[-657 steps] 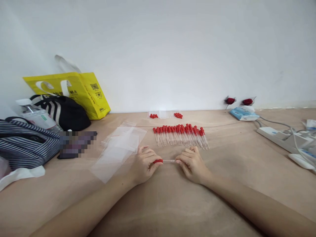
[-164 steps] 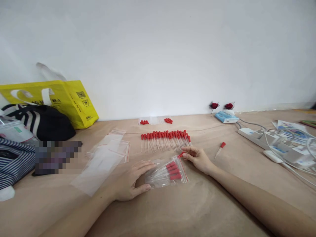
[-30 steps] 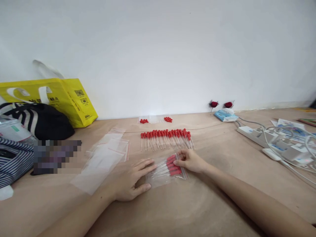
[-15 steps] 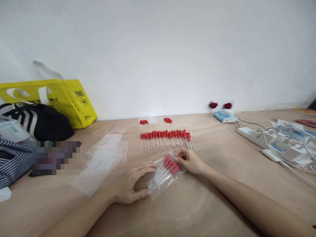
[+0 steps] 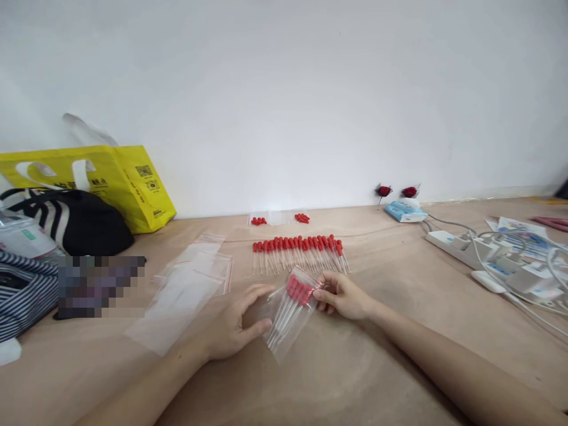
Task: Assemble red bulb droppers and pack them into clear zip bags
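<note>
A clear zip bag (image 5: 298, 322) holds several glass droppers (image 5: 284, 316) with red rubber bulbs, lying slantwise with the bulbs toward the far end. My right hand (image 5: 341, 296) pinches the bag's right edge beside the bulbs. At the bag's left side, my left hand (image 5: 237, 325) is open, thumb and fingers apart; whether it touches the plastic I cannot tell. Beyond the bag, a row of loose red-bulbed droppers (image 5: 297, 251) lies side by side on the table. Flat zip bags (image 5: 186, 290) lie overlapping to the left of my left hand.
Filled bags with red bulbs (image 5: 302, 218) lie by the wall. A yellow bag (image 5: 146, 189), a black bag (image 5: 95, 219) and striped cloth (image 5: 26, 296) are at left. At right are a tissue pack (image 5: 404, 212), two red flowers (image 5: 409, 191) and a power strip (image 5: 450, 241) with cables.
The bag of droppers has turned more upright and shifted slightly left, along with my right hand. My left hand's fingers have drawn back a little from it.
</note>
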Demonstrator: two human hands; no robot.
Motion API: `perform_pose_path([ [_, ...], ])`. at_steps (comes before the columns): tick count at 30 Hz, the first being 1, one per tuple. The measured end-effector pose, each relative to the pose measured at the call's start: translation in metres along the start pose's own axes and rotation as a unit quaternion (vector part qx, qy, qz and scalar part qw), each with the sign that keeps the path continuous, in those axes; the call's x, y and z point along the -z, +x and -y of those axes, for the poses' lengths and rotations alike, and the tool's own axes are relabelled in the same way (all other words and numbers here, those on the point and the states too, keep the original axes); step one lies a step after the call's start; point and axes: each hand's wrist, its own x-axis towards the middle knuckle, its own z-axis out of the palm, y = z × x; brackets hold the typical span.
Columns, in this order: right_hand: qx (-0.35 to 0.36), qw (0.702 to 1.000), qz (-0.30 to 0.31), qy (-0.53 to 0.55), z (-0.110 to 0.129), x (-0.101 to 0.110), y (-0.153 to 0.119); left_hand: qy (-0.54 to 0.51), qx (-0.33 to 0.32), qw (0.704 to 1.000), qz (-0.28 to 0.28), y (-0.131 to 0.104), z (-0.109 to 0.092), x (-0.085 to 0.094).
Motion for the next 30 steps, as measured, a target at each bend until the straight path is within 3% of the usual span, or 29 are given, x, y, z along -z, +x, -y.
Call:
perform_pose_path([
  [3,0.047,0.998,0.027,0.026,0.004,-0.010,0.004,-0.123,0.034,0.991,-0.038,0.008,0.005,-0.008],
  [6,0.068,0.995,0.061,0.039,0.006,-0.023,0.010,-0.239,0.062,0.969,-0.023,0.014,0.002,-0.012],
  [9,0.069,0.995,0.053,0.052,0.004,-0.032,0.015,-0.304,0.101,0.947,-0.021,0.013,-0.007,-0.010],
  [11,0.067,0.996,0.036,0.056,0.001,-0.033,0.015,-0.315,0.131,0.938,-0.062,0.012,-0.010,-0.003],
  [16,0.055,0.998,0.022,0.006,-0.004,-0.019,0.004,-0.299,0.182,0.908,-0.229,0.021,0.010,0.039],
  [20,0.047,0.998,0.021,-0.025,-0.005,-0.013,-0.001,-0.245,0.238,0.898,-0.278,0.047,0.047,0.069],
  [26,0.042,0.998,0.030,-0.036,-0.004,-0.013,-0.002,-0.137,0.291,0.899,-0.297,0.082,0.077,0.071],
  [30,0.048,0.996,0.022,-0.067,-0.001,-0.012,-0.003,-0.004,0.300,0.893,-0.337,0.074,0.078,0.081],
])
